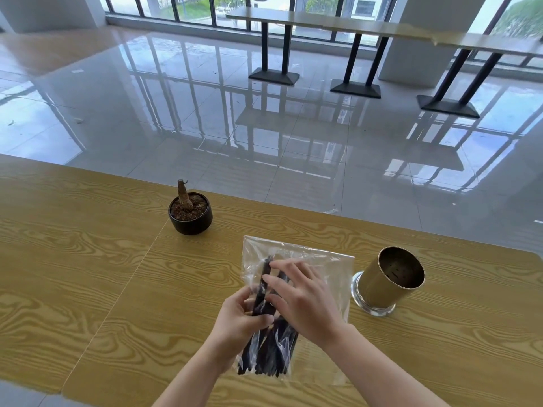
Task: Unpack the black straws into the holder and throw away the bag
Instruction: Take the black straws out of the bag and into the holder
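while pinching thin black straws [270, 356] with left hand [238, 315] beside gold metal cylinder holder [382, 289], pressing flat right hand [305, 301], seemingly bracing clear plastic bag [332, 259].

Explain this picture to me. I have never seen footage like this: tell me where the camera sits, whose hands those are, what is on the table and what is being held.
There is no machine here. A person works with bare hands, and one wide-angle camera worn on their head looks forward and down, so the arms enter from the bottom edge. On the yellow wood-grain table is a clear plastic bag with a bundle of thin black straws inside it. The left hand grips the bundle through the bag. The right hand rests on the bag with its fingers nearly straight. To the right of the bag stands a gold metal cylinder holder with no straws in it. Farther back sits a small black pot of soil with a bare stump. Beyond the table is a shiny tiled floor.
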